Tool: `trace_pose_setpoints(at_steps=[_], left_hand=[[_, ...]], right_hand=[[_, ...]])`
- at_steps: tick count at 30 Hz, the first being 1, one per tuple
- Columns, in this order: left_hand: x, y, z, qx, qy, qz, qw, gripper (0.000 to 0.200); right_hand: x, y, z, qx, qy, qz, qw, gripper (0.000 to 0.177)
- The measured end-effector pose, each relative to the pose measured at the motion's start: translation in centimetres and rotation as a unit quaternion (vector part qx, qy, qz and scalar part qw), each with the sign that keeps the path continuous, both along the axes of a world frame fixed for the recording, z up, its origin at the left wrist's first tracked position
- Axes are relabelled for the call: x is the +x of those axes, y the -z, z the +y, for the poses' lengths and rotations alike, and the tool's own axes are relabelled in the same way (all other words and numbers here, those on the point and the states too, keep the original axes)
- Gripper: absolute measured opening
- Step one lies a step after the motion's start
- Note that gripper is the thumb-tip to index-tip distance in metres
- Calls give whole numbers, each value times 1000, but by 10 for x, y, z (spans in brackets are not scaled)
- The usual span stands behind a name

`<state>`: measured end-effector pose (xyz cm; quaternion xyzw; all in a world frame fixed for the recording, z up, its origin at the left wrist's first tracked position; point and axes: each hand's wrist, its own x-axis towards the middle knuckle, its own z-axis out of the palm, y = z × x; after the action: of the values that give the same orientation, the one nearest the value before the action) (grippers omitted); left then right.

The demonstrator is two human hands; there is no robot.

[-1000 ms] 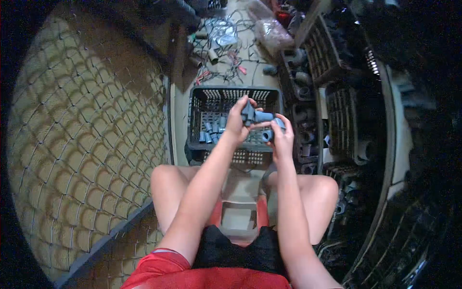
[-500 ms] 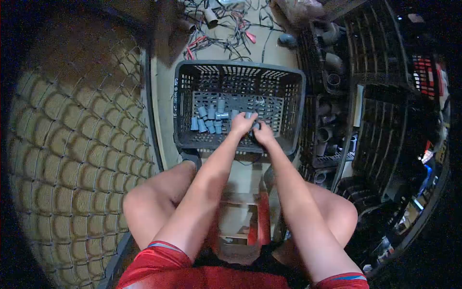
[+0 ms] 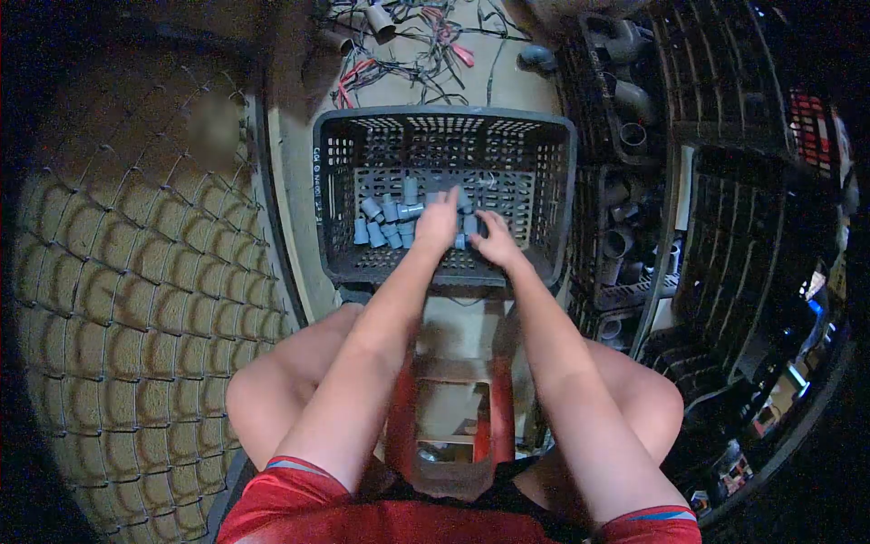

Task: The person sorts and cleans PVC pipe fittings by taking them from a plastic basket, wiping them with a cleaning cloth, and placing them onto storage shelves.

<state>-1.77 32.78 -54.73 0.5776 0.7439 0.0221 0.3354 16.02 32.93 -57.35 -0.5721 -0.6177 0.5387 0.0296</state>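
A black plastic crate [image 3: 444, 281] stands in front of me, holding several short grey-blue pipe fittings [image 3: 390, 208] grouped on the left and middle of its floor. My left hand [image 3: 438, 225] is inside, over the right side of that group, with its fingers stretched forward; fittings lie partly hidden under and beside it. To its right, my right hand [image 3: 496, 241] has thumb and fingers apart, close to a small fitting [image 3: 459, 241] and another upright fitting [image 3: 470, 224]. I see no fitting clearly gripped by either hand.
Tangled black and red straps [image 3: 426, 59] lie beyond the crate. On the right, stacked black crates [image 3: 625, 290] hold larger grey pipe fittings. Wire mesh [image 3: 154, 299] stands at left. A red stool-like frame [image 3: 453, 417] is between my legs.
My hands have moved apart and their fingers have loosened. The fittings near them now show between the two hands. The view has shifted slightly.
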Motion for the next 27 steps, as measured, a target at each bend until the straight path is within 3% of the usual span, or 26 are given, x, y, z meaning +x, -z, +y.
trace_pose_setpoints(at_steps=[2, 4, 6, 8, 10, 15, 17, 18, 21, 24, 26, 27], left_hand=[[4, -10, -8, 18, 108, 17, 994, 58], [8, -17, -15, -6, 89, 40, 995, 63], [9, -26, -24, 53, -17, 27, 998, 51], [1, -51, -28, 39, 33, 36, 998, 53], [-8, -73, -32, 62, 59, -8, 996, 52], [4, -139, -17, 147, 62, -25, 987, 43], [18, -195, 2, 238, 20, -114, 964, 34], [29, -224, 14, 254, 32, -113, 960, 34], [82, -328, 54, 364, 11, -269, 892, 26], [137, -441, 80, 460, 74, -344, 815, 27], [176, -499, 90, 491, 109, -376, 778, 32], [193, -518, 98, 522, 136, -339, 771, 39]], right_hand=[[-2, -1, -2, -46, -76, 2, 996, 68], [-2, -14, -4, -48, -81, 0, 996, 72], [-3, -40, -4, 6, 1, -42, 999, 72], [1, -50, -3, 101, -8, -69, 992, 61], [1, -80, 8, 135, 8, -3, 991, 52], [-11, -237, 35, 222, 78, 107, 966, 33], [-5, -309, 42, 263, 102, 139, 949, 29], [3, -356, 40, 320, 100, 181, 925, 26], [40, -480, 21, 488, 126, 240, 830, 25], [104, -569, 8, 664, 173, 152, 711, 18], [144, -593, 14, 698, 297, 132, 639, 16], [163, -608, 16, 705, 343, 79, 616, 18]])
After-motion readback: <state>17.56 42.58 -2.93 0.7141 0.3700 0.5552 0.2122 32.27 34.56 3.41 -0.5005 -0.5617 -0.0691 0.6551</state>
